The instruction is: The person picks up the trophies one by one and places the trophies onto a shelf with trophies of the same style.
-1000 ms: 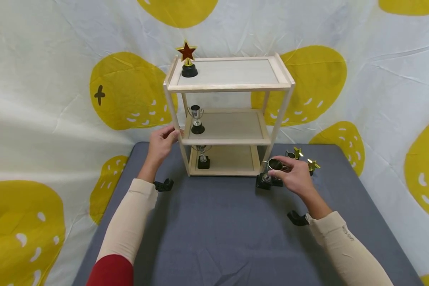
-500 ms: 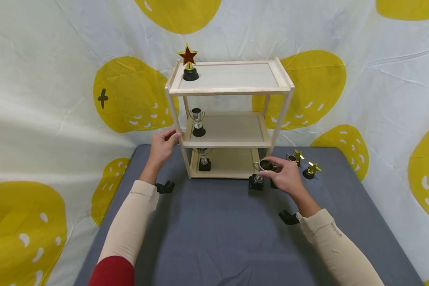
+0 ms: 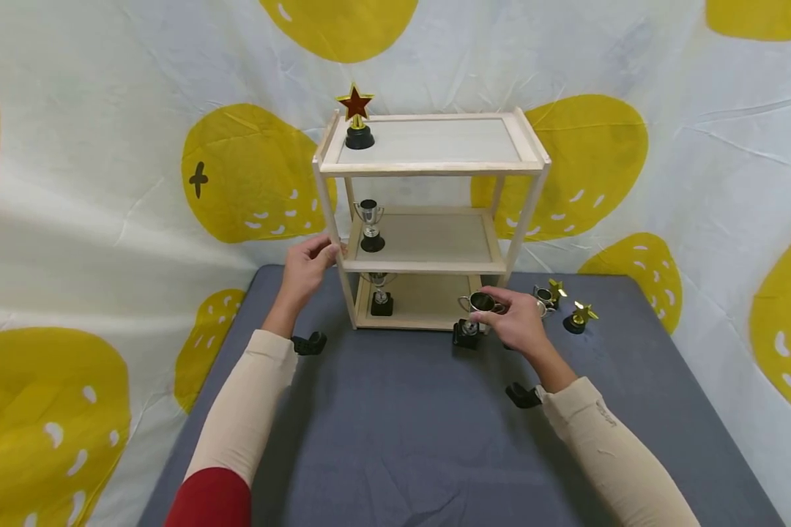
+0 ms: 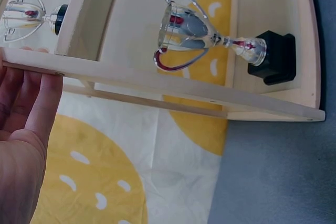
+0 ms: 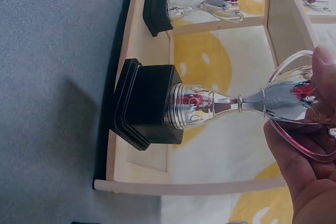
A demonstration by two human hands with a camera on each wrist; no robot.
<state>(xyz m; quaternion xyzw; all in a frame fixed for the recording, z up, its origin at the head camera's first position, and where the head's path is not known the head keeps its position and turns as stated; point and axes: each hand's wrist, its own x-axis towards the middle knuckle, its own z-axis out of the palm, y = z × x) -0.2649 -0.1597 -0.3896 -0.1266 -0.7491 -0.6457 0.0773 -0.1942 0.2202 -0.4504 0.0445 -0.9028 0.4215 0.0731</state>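
Note:
My right hand [image 3: 519, 322] grips a silver trophy cup [image 3: 466, 334] by its bowl, just in front of the wooden shelf's lower right corner. In the right wrist view the trophy [image 5: 152, 103] shows its square black base and two handles, with fingers and thumb at the bowl. My left hand [image 3: 305, 271] holds the left front post of the three-tier shelf [image 3: 428, 167] at middle-tier height; its fingers curl round the post [image 4: 157, 85]. Another silver trophy [image 3: 381, 300] stands at the bottom tier's left, and a smaller one [image 3: 370, 223] on the middle tier's left.
A red-and-gold star trophy [image 3: 357, 121] stands at the top tier's left. Right of the shelf, on the grey table [image 3: 395, 417], are a gold star trophy [image 3: 578, 318], another star trophy [image 3: 556, 291] and a silver cup [image 3: 543, 295]. A patterned cloth [image 3: 718, 183] hangs behind.
My right hand has carried the silver trophy leftward, away from the other trophies and up to the shelf's lower right front. The left hand keeps its hold on the post.

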